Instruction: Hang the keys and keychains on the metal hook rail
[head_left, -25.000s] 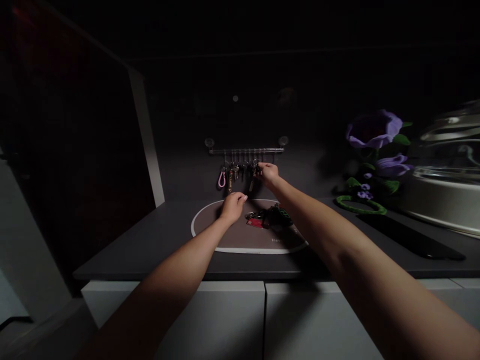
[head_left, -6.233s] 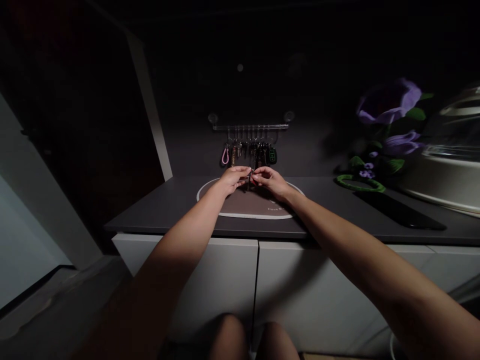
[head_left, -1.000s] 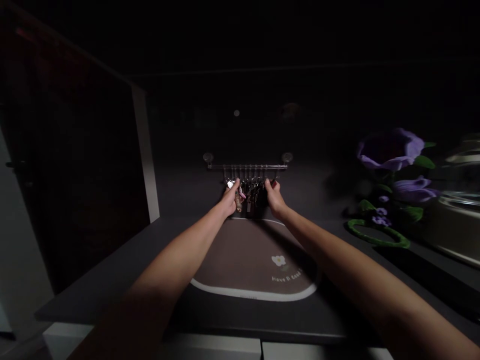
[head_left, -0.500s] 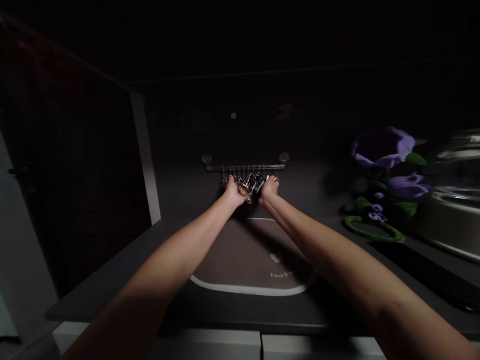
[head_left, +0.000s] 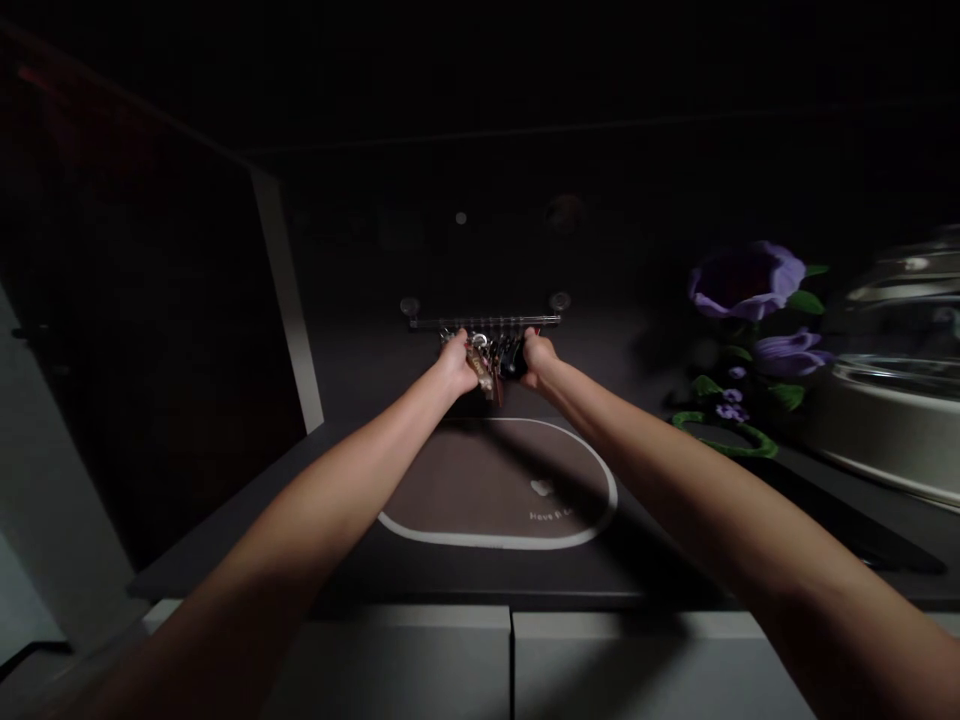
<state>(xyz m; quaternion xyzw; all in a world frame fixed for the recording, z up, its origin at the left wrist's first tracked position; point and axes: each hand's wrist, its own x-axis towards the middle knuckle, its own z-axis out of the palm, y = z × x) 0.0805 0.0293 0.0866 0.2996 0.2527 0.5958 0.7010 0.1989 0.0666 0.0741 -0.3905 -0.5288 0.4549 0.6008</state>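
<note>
A clear hook rail (head_left: 480, 322) is fixed to the dark back wall by round mounts at both ends. Just under it hangs a bunch of keychains (head_left: 493, 365) with shiny metal parts. My left hand (head_left: 457, 366) is closed on the left side of the bunch, beside a brown lettered tag (head_left: 480, 370). On the opposite side my right hand (head_left: 538, 358) grips the bunch next to a black piece (head_left: 513, 360). Dim light and my fingers hide which pieces hang on which hooks.
A brown oval mat (head_left: 480, 480) with a pale rim lies on the dark counter (head_left: 420, 580) below my hands. Purple flowers (head_left: 750, 285) with a green ring base and a large pale appliance (head_left: 892, 400) with a clear upper part stand at right.
Both hands have moved up closer to the rail with the keychains, which now hang straighter between them. My view has shifted slightly, so the counter front shows more.
</note>
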